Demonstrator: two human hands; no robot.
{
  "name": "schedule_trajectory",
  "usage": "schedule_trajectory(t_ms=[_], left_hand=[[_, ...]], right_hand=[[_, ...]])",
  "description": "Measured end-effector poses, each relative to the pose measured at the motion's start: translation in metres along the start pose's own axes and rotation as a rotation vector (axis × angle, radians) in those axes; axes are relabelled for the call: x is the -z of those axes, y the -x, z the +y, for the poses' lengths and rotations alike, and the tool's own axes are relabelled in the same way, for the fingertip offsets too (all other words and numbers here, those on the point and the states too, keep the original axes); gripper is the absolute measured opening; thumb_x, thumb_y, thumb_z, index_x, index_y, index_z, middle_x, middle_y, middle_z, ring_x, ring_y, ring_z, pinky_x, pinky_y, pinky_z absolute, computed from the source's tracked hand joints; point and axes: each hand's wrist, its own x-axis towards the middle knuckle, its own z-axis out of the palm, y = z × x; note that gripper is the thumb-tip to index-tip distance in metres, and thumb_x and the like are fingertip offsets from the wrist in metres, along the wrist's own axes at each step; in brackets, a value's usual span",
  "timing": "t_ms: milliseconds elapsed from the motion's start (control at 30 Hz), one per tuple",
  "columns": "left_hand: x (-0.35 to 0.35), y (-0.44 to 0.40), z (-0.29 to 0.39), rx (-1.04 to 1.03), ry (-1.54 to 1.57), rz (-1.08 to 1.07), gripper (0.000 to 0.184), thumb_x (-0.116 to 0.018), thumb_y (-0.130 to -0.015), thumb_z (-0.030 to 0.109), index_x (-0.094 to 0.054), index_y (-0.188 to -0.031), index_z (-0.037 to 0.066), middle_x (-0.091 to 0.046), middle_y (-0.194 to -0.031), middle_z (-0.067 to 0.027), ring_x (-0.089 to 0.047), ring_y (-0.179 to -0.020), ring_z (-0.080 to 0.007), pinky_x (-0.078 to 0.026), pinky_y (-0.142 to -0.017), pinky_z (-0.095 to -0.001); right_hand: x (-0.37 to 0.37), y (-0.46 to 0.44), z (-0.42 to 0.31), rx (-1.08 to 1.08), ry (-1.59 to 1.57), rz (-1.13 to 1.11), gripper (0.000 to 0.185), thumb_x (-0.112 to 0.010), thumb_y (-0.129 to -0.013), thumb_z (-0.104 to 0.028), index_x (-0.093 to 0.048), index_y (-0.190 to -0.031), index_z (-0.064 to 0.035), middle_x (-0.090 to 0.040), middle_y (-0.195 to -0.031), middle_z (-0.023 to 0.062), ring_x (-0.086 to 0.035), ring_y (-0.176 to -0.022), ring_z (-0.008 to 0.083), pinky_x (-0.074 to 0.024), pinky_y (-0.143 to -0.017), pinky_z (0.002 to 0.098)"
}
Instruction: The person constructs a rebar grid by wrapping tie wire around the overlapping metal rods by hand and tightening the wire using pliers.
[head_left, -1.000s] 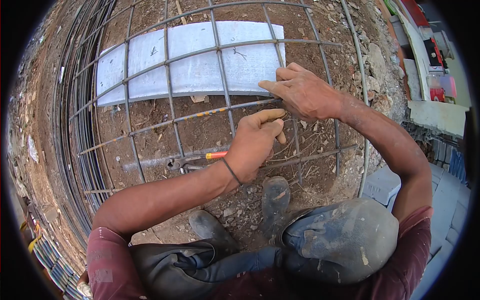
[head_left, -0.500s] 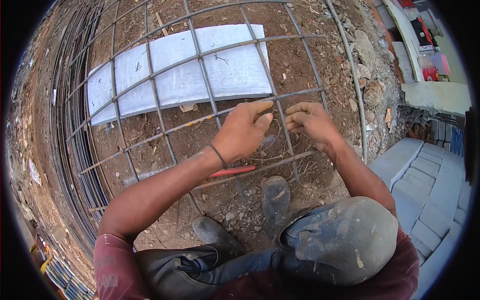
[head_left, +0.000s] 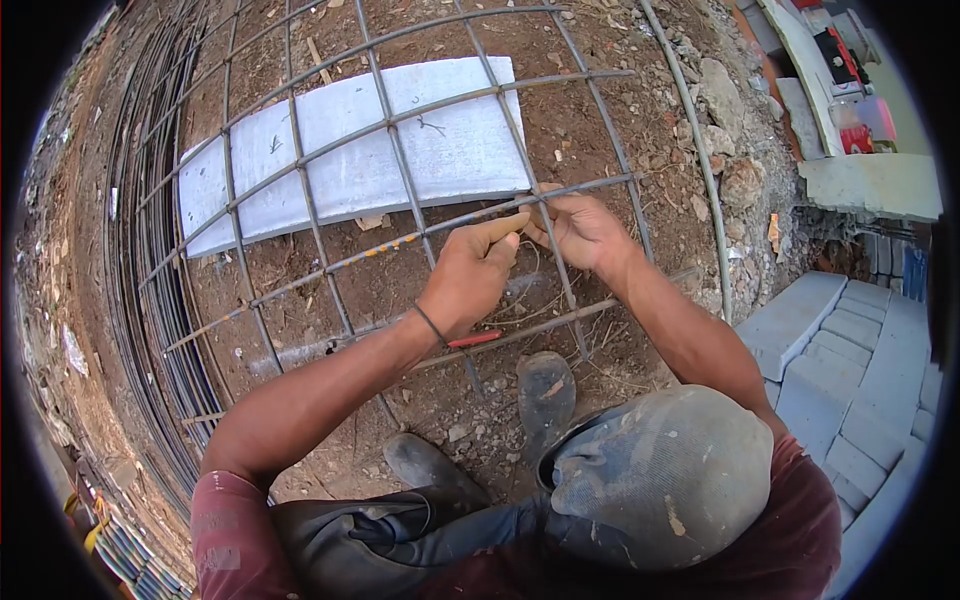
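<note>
A mesh of steel rebar (head_left: 402,163) spans the ground in front of me. My left hand (head_left: 468,272) is closed, thumb and forefinger pinched on thin tie wire beside a bar crossing. On the other side of that crossing my right hand (head_left: 582,232) is closed too, its fingertips bent around the bar and on the wire, partly hidden behind the steel. The thin wire (head_left: 538,262) curves down between the hands. Beneath the mesh lies a white slab (head_left: 340,150) with dark marks. Near my left wrist is a red handle (head_left: 474,339); the rest of it is hidden.
Long loose bars (head_left: 125,240) are bundled at left. A pipe (head_left: 700,150) runs along the rubble at right. Grey blocks (head_left: 850,380) are stacked beyond my right arm. My boots (head_left: 546,398) stand at the mesh's near edge, and a grey cap (head_left: 670,480) fills the lower view.
My right hand has moved left to the bar crossing, closing in on my left hand. My left hand has shifted slightly left and down, its thumb and forefinger now closer together.
</note>
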Motion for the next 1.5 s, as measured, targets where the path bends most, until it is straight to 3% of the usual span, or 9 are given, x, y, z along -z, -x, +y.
schedule_trajectory(t_ms=[300, 367, 533, 833, 1067, 1267, 1333, 1400, 1500], left_hand=[[-0.002, 0.009, 0.018, 0.173, 0.176, -0.032, 0.038, -0.048, -0.11, 0.015, -0.056, -0.147, 0.007, -0.039, -0.062, 0.0099, -0.031, -0.048, -0.0024, -0.028, -0.042, -0.0237], [-0.003, 0.006, 0.016, 0.221, 0.255, -0.024, 0.039, -0.047, -0.111, 0.015, -0.055, -0.148, 0.007, -0.037, -0.062, 0.01, -0.03, -0.048, -0.0027, -0.028, -0.042, -0.0236], [-0.011, 0.01, 0.007, 0.273, 0.388, -0.012, 0.04, -0.047, -0.111, 0.015, -0.053, -0.149, 0.006, -0.034, -0.062, 0.0096, -0.027, -0.049, -0.0035, -0.027, -0.042, -0.0235], [0.003, -0.025, -0.004, 0.584, 0.584, -0.077, 0.033, -0.04, -0.111, 0.013, -0.063, -0.133, 0.006, -0.036, -0.062, 0.008, -0.028, -0.05, -0.0058, -0.027, -0.043, -0.024], [0.01, -0.018, 0.002, 0.484, 0.714, -0.149, 0.032, -0.041, -0.107, 0.007, -0.07, -0.121, 0.005, -0.041, -0.065, 0.0058, -0.03, -0.05, -0.0077, -0.026, -0.045, -0.0254], [0.019, -0.019, 0.013, 0.476, 0.575, -0.088, 0.031, -0.039, -0.111, 0.011, -0.065, -0.123, 0.0, -0.033, -0.058, 0.0069, -0.024, -0.046, -0.0067, -0.024, -0.043, -0.0257], [0.014, -0.018, 0.003, 0.461, 0.563, -0.059, 0.029, -0.042, -0.11, 0.011, -0.067, -0.12, 0.0, -0.034, -0.058, 0.0077, -0.025, -0.046, -0.0063, -0.024, -0.042, -0.0261], [0.008, -0.013, 0.001, 0.335, 0.177, 0.054, 0.028, -0.045, -0.11, 0.013, -0.069, -0.118, 0.001, -0.036, -0.058, 0.0082, -0.026, -0.045, -0.0055, -0.024, -0.042, -0.0263], [0.021, -0.009, 0.027, 0.362, 0.18, 0.053, 0.028, -0.047, -0.109, 0.015, -0.071, -0.116, 0.002, -0.037, -0.058, 0.0083, -0.028, -0.046, -0.0048, -0.024, -0.041, -0.0263]], right_hand=[[0.016, -0.019, -0.009, -0.159, 0.03, -0.001, 0.016, -0.065, -0.095, -0.001, -0.067, -0.111, 0.0034, -0.072, -0.103, 0.0154, -0.07, -0.096, 0.0244, -0.0589, -0.084, 0.0357], [0.007, -0.016, -0.007, 0.03, 0.081, 0.211, 0.018, -0.063, -0.095, 0.004, -0.067, -0.112, 0.0065, -0.071, -0.105, 0.017, -0.07, -0.095, 0.0249, -0.0591, -0.082, 0.0359], [-0.004, -0.018, 0.004, 0.169, 0.11, 0.259, 0.018, -0.059, -0.096, 0.007, -0.067, -0.112, 0.0068, -0.07, -0.106, 0.0179, -0.069, -0.093, 0.0266, -0.0576, -0.079, 0.0386], [-0.007, -0.012, 0.007, 0.236, 0.115, 0.392, 0.013, -0.059, -0.092, 0.013, -0.065, -0.102, 0.0074, -0.067, -0.098, 0.0204, -0.066, -0.078, 0.028, -0.0547, -0.066, 0.0412], [-0.013, -0.023, 0.006, 0.109, 0.154, 0.385, 0.012, -0.056, -0.093, 0.011, -0.063, -0.102, 0.0073, -0.063, -0.092, 0.0182, -0.06, -0.074, 0.0268, -0.0518, -0.059, 0.0394], [-0.01, -0.025, 0.005, 0.012, 0.101, 0.383, 0.01, -0.056, -0.095, 0.008, -0.064, -0.1, 0.0058, -0.064, -0.092, 0.0181, -0.058, -0.075, 0.0259, -0.0505, -0.06, 0.0385], [-0.008, -0.017, 0.008, 0.233, 0.034, 0.408, 0.009, -0.055, -0.096, 0.007, -0.063, -0.1, 0.0055, -0.062, -0.088, 0.016, -0.059, -0.075, 0.0248, -0.0534, -0.063, 0.035], [-0.001, -0.017, 0.016, 0.286, 0.052, 0.389, 0.007, -0.057, -0.095, 0.008, -0.063, -0.1, 0.0053, -0.062, -0.089, 0.0155, -0.059, -0.076, 0.0234, -0.0526, -0.063, 0.0347], [-0.01, -0.011, 0.015, 0.356, 0.097, 0.373, 0.006, -0.059, -0.095, 0.008, -0.063, -0.098, 0.0045, -0.063, -0.089, 0.014, -0.059, -0.077, 0.0211, -0.0517, -0.065, 0.0341]])
